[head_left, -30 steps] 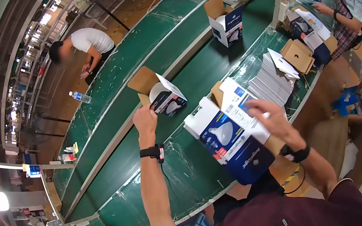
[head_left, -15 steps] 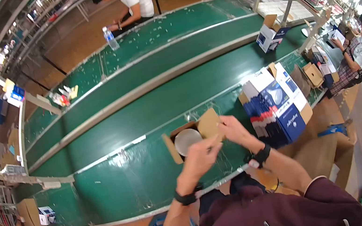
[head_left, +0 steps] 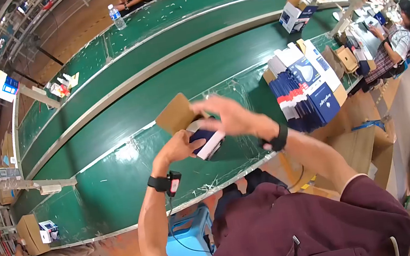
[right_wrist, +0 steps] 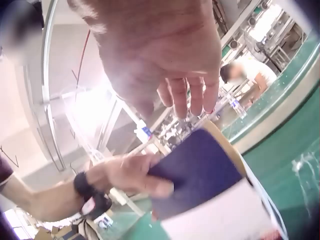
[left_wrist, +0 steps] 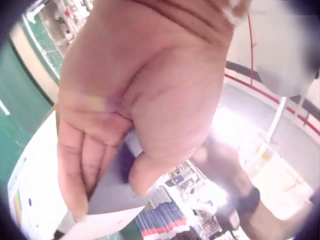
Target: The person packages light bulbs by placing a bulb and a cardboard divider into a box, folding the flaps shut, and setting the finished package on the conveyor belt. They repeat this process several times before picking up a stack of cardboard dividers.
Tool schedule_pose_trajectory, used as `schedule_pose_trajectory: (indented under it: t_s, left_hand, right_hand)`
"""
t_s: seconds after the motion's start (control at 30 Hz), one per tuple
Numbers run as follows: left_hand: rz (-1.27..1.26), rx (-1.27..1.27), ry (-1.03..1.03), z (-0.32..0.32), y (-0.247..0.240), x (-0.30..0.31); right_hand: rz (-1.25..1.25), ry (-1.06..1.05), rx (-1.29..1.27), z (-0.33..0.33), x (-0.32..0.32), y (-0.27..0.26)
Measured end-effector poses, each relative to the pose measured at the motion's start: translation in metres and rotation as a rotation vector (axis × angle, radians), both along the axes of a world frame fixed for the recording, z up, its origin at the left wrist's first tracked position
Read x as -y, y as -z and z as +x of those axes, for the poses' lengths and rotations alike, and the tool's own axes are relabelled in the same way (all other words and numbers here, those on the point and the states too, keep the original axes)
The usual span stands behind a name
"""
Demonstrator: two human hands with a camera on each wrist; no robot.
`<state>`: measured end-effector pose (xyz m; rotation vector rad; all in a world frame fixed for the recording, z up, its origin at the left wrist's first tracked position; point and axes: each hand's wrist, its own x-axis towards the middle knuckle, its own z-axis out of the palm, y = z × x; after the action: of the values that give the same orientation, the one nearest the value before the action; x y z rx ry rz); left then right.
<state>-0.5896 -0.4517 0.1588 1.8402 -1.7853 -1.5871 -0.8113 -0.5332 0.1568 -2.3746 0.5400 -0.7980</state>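
A blue and white carton (head_left: 208, 141) with an open brown flap (head_left: 177, 112) is held just above the green belt (head_left: 116, 179) in front of me. My left hand (head_left: 182, 147) grips its near side, fingers curled round the edge (left_wrist: 95, 170). My right hand (head_left: 229, 115) hovers over the carton's top with fingers spread and straight, holding nothing. In the right wrist view the right hand's fingertips (right_wrist: 192, 102) hang just above the carton's blue face (right_wrist: 200, 170), and the left hand (right_wrist: 131, 177) clasps the carton's side.
A stack of flat blue and white cartons (head_left: 306, 91) stands on the belt to my right. Another open carton (head_left: 296, 16) sits on the far belt, with a water bottle (head_left: 116, 16) beyond. A seated person (head_left: 397, 46) works at far right. A blue stool (head_left: 190, 237) is below me.
The carton lay open on the belt with both hands at its flaps; now my left hand has lifted and tilted it, and my right hand has risen above it.
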Motion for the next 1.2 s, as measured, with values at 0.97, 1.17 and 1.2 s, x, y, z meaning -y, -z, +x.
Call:
schedule_pose_trajectory:
  t_s: [0.97,1.17,1.2]
  left_hand:
    - [0.177,-0.555,-0.034,-0.017,0.125,0.056]
    - [-0.572,-0.521,-0.073,-0.029,0.142,0.037]
    - [-0.611,-0.311,0.128,-0.016,0.145,0.044]
  right_hand:
    - [-0.246,0.124,-0.222,-0.045,-0.039,0.059]
    - [-0.229,0.034,-0.186,-0.047,-0.038,0.053]
    - [-0.196,0.005,-0.198,-0.052,-0.037,0.040]
